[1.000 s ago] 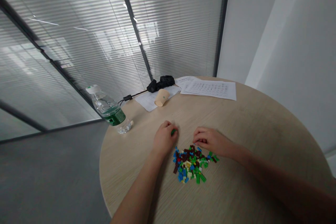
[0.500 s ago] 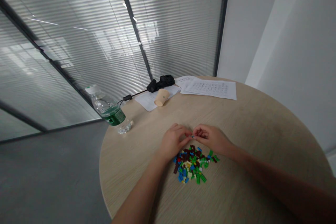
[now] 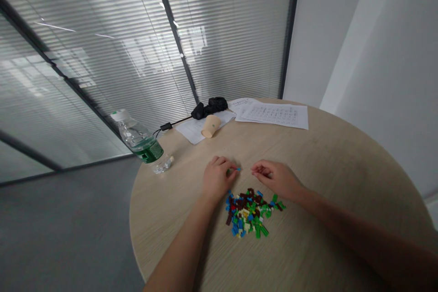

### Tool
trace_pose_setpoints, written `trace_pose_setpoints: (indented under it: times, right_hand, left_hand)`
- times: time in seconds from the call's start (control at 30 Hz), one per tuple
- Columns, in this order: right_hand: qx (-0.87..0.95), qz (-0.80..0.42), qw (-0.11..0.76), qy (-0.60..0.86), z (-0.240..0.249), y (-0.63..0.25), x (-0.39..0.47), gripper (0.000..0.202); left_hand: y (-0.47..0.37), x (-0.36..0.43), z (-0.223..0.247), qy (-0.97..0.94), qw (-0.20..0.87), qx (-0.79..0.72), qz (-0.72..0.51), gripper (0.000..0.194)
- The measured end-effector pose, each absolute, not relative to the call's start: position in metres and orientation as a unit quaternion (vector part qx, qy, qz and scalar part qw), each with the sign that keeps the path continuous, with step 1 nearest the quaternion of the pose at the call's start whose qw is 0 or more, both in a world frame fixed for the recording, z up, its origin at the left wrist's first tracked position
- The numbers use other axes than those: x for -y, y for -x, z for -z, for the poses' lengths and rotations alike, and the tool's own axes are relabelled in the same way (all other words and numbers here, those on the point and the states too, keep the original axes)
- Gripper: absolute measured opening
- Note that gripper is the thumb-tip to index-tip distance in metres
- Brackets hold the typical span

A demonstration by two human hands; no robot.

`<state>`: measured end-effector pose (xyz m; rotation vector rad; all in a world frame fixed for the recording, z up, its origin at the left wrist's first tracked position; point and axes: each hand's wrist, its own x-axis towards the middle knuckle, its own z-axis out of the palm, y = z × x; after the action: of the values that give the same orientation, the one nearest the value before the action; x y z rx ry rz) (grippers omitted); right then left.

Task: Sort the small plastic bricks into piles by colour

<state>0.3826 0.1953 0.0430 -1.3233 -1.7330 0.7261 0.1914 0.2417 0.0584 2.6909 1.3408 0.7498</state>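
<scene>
My left hand (image 3: 219, 176) pinches a small blue toy brick (image 3: 238, 169) between thumb and forefinger, just above the table. Across a narrow gap, my right hand (image 3: 277, 177) has its fingers curled and fingertips pressed together; whether a tiny piece sits in them I cannot make out. Nearer to me, below both hands, lies a loose pile of small toy bricks (image 3: 249, 212) in brown, green, blue, yellow, white and red.
The round wooden table (image 3: 328, 159) carries a clear plastic bottle (image 3: 142, 143) at the left. Farther back are a paper cup (image 3: 211, 126) on its side, a black folded item (image 3: 209, 107) with a cord, and printed sheets (image 3: 273, 115). A blind-covered glass wall (image 3: 236, 41) stands behind.
My hands have come apart from where their fingertips met. The left hand moved left with the blue brick; the right hand stayed nearly in place.
</scene>
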Motion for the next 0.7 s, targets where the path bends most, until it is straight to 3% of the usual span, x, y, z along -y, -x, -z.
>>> trace_pose_setpoints:
  times: [0.43,0.7]
  right_hand:
    - [0.745,-0.22,0.366,0.513,-0.042,-0.384,-0.195,0.014]
    - [0.85,-0.157,0.328,0.381,-0.043,-0.387,-0.194,0.025]
  left_hand:
    - [-0.184,-0.245,-0.061,-0.84,-0.008,-0.489,-0.236,0.019]
    - [-0.182,-0.247,-0.055,-0.837,0.048,-0.502,-0.211,0.016]
